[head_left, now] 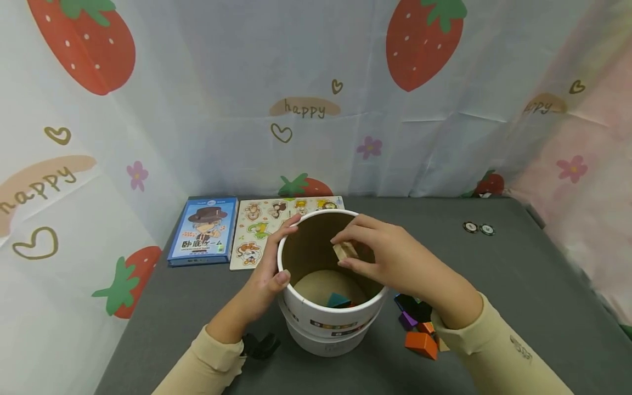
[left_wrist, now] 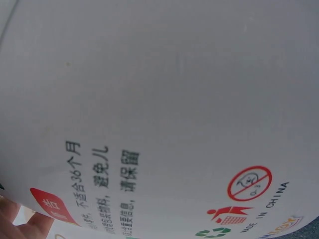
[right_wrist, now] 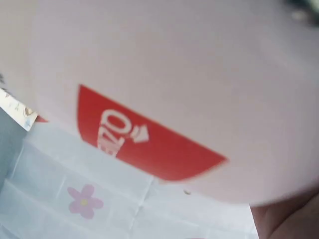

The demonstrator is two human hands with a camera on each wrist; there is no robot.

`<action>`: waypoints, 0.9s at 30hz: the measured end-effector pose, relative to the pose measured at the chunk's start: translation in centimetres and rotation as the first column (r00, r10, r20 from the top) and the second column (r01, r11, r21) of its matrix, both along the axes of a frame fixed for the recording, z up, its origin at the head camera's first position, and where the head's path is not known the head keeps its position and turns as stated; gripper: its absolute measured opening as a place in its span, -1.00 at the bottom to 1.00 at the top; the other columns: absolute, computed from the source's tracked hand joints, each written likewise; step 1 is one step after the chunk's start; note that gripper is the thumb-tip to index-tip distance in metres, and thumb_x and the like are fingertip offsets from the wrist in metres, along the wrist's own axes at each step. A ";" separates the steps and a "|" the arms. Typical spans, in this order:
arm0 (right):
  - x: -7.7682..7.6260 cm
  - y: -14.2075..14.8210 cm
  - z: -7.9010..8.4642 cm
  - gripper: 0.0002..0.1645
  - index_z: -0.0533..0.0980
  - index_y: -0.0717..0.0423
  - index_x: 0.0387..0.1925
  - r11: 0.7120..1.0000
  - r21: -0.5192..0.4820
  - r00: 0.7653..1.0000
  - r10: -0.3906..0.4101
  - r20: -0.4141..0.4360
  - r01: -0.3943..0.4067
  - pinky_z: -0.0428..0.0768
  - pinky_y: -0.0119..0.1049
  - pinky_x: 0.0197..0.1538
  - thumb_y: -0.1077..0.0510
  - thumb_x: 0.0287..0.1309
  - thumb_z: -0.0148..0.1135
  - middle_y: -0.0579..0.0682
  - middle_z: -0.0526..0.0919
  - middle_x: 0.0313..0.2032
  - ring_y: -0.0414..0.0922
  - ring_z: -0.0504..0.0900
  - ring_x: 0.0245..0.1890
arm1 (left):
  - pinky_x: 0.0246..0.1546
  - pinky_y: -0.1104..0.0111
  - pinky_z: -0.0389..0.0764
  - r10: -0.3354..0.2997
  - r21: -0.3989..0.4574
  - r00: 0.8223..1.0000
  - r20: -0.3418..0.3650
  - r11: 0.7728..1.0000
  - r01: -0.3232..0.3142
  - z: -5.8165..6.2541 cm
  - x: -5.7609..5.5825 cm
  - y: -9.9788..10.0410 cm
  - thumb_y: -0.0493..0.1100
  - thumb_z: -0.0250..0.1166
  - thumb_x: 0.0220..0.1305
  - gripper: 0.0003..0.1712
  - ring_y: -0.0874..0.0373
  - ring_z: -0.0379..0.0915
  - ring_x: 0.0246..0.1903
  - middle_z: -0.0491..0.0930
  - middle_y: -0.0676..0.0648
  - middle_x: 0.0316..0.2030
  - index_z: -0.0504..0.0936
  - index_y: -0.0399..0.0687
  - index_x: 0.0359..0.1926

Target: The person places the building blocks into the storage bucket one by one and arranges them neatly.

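A white round bucket stands on the dark grey table. My left hand grips its left side, with fingers and thumb at the rim. Over the opening, my right hand pinches a plain wooden block between thumb and fingers. A teal block lies on the bucket's floor with a bit of red beside it. Printed warnings show on the bucket wall in the left wrist view, where some left fingers appear. The right wrist view shows a red label on the bucket.
Right of the bucket lie an orange block, a purple block and other pieces, partly behind my right arm. At the back left are a blue game box and an animal picture board. Two round chips lie at the back right.
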State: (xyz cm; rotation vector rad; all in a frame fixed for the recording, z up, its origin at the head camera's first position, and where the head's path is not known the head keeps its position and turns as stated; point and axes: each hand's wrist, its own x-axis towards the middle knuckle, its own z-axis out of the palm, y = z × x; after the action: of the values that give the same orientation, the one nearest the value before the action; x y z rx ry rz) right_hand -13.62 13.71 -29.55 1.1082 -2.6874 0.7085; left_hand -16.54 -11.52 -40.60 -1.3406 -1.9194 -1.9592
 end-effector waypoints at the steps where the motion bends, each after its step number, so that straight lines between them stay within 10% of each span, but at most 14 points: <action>1: -0.2 -0.2 0.0 -0.64 0.56 -0.13 -0.02 1.000 0.028 1.000 -0.001 0.015 0.001 0.47 -0.40 -0.33 -0.02 0.12 0.36 -0.30 0.46 -0.16 -0.30 0.45 -0.37 | 0.16 -0.27 0.11 -0.001 -0.001 1.000 -0.001 1.000 0.001 0.0 0.0 0.0 0.37 -0.03 0.31 -0.01 -0.15 -0.31 0.42 -0.24 -0.19 0.47 -0.09 -0.31 0.37; 10: -1.2 -1.4 -0.6 -0.64 0.56 -0.18 -0.01 0.987 0.159 1.000 0.002 0.018 -0.005 0.51 -0.38 -0.25 -0.02 0.13 0.36 -0.28 0.48 -0.12 -0.33 0.51 -0.31 | 0.19 -0.23 0.10 0.001 -0.011 1.000 -0.006 1.000 -0.001 0.0 0.0 0.0 0.36 -0.04 0.32 -0.02 -0.15 -0.31 0.43 -0.24 -0.16 0.47 -0.10 -0.33 0.37; 20: 0.9 1.9 -0.1 -0.54 0.52 -0.15 0.06 0.986 -0.127 0.978 -0.126 -0.167 0.105 0.54 -0.32 -0.15 0.14 0.09 0.39 -0.18 0.41 0.05 -0.27 0.51 -0.10 | 0.15 -0.26 0.13 0.000 0.011 1.000 -0.006 1.000 0.000 -0.1 -0.1 0.2 0.36 -0.02 0.31 -0.02 -0.22 -0.30 0.41 -0.23 -0.18 0.47 -0.08 -0.30 0.36; 27: 3.5 6.8 -1.0 -0.30 0.40 -0.19 0.23 0.943 -0.142 0.935 -0.320 -0.153 0.300 0.51 -0.32 -0.17 0.22 0.05 0.41 -0.19 0.39 0.07 -0.31 0.44 -0.13 | 0.14 -0.29 0.10 0.011 0.016 1.000 -0.016 1.000 -0.011 0.0 0.0 0.2 0.37 -0.02 0.31 -0.01 -0.20 -0.29 0.42 -0.22 -0.23 0.46 -0.08 -0.35 0.35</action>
State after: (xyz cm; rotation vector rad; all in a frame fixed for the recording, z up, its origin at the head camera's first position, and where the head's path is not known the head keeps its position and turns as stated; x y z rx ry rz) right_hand -10.09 20.48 -30.60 0.6603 -2.5506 0.6666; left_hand -16.59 -11.35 -40.58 -1.3348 -1.8963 -1.9483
